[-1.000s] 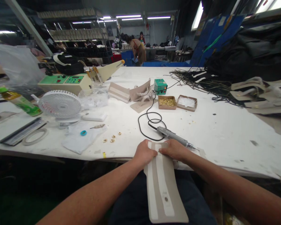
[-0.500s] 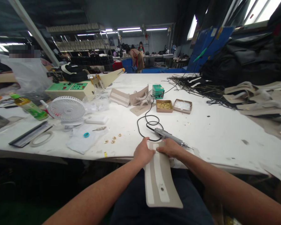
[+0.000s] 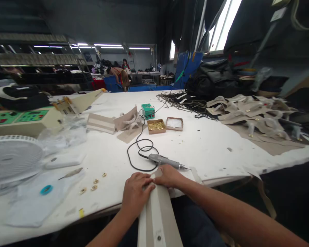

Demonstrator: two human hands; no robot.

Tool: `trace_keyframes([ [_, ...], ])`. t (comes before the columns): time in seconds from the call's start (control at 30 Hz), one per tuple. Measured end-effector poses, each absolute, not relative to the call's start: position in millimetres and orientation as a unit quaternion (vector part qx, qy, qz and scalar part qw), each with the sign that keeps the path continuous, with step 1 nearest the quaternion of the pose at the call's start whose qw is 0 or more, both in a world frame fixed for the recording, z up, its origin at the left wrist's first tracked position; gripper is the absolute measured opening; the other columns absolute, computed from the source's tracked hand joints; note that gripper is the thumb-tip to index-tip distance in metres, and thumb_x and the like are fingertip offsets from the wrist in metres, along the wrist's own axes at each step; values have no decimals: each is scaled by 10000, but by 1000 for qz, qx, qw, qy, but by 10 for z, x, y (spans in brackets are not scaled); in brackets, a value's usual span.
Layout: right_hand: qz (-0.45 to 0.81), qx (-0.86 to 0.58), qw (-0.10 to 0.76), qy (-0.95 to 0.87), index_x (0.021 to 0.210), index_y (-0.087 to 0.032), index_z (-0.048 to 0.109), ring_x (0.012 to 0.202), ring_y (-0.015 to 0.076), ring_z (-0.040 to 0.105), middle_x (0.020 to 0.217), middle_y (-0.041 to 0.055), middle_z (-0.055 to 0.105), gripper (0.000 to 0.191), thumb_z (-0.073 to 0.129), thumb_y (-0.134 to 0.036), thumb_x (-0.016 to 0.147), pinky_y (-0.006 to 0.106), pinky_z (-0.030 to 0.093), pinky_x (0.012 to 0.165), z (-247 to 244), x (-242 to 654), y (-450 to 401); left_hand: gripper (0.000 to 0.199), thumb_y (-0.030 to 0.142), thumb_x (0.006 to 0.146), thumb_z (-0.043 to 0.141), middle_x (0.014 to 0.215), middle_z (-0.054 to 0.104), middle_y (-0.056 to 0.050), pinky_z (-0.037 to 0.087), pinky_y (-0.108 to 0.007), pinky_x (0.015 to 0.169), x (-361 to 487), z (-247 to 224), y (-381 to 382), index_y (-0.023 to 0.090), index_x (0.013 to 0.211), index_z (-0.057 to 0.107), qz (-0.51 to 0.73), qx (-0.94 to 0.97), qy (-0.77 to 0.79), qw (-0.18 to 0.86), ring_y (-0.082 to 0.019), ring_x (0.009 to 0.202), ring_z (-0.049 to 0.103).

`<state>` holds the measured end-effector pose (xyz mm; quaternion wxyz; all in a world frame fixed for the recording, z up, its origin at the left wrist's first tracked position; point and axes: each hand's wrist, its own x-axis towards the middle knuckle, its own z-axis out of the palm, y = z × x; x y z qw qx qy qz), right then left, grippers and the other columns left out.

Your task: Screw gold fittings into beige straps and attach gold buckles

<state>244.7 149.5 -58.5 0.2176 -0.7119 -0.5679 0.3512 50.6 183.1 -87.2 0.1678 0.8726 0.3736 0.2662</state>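
A beige flat panel [image 3: 159, 214] with pale strips along it and a small dark round fitting near its lower end reaches from the table edge down over my lap. My left hand [image 3: 137, 192] grips the left side of its far end, fingers bent over the top. On the right side of that same end, my right hand [image 3: 167, 176] pinches the panel with the thumb close to the left fingers. What lies under the fingertips is hidden. Just beyond my right hand rests a grey electric screwdriver [image 3: 167, 161] with a black cord. Several gold metal fittings [image 3: 94, 187] lie left of my hands.
Behind the screwdriver stand a box of small gold parts [image 3: 156, 127], a box with white contents [image 3: 174, 124] and a green control box [image 3: 147, 111]. Beige pieces [image 3: 101, 122] lie back left. A white fan [image 3: 12, 159] is at left; strapped beige panels [image 3: 254, 113] are piled right.
My view has turned to the right and closer. The left hand's fingers have come over the panel's top end, and the panel now hangs lower in view. Both hands still hold it.
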Motion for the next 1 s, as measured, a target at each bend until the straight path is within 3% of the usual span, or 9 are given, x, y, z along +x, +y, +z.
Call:
trace_keyframes([
  [0.07,310,-720,229,-577,1076,-206,795,874,251,722,938,65,789,364,793,-354,744,300,518,748,-558,2466,1426,129,272,875,773,1139,804,-15,512,-486,964,478,-925,1861,292,992,823,269,877,365,159,-298,1147,656],
  [0.13,255,-728,249,-585,1164,-236,772,880,241,717,936,43,788,408,776,-365,777,308,517,784,-539,2602,1360,139,284,869,782,1139,805,-10,505,-502,959,462,-954,1874,300,1001,820,271,879,361,153,-311,1153,654],
  [0.23,160,-746,288,-578,1060,-278,786,829,196,704,947,2,786,239,703,-364,853,291,518,784,-531,3082,1360,138,292,867,782,1139,805,-6,496,-516,960,454,-972,1884,307,1000,815,276,882,355,143,-322,1153,652],
  [0.4,84,-816,289,-494,1027,-229,793,847,203,700,1018,44,778,231,636,-312,878,331,519,871,-637,4118,1681,141,311,882,761,1146,801,-14,501,-507,947,446,-1000,1897,308,1015,807,287,882,347,138,-323,1146,651],
  [0.63,86,-845,217,-480,1085,-225,818,858,194,689,962,41,775,281,681,-318,858,282,491,784,-864,4586,2090,170,273,859,772,1174,800,-14,501,-533,990,471,-1005,1831,311,1022,804,279,868,380,160,-345,1194,634],
  [0.87,124,-850,145,-491,1076,-210,826,648,199,645,759,40,758,335,648,-404,870,301,456,636,-840,4715,2138,166,275,844,800,1173,799,-19,460,-513,1024,485,-922,1756,281,1009,800,264,856,395,206,-320,1210,620],
  [1.0,89,-851,102,-508,1030,-220,834,778,254,664,951,98,788,315,628,-409,882,337,429,658,-859,4780,2191,216,297,825,841,1202,794,-2,429,-506,1052,484,-916,1737,283,1036,794,257,852,398,222,-311,1233,604],
])
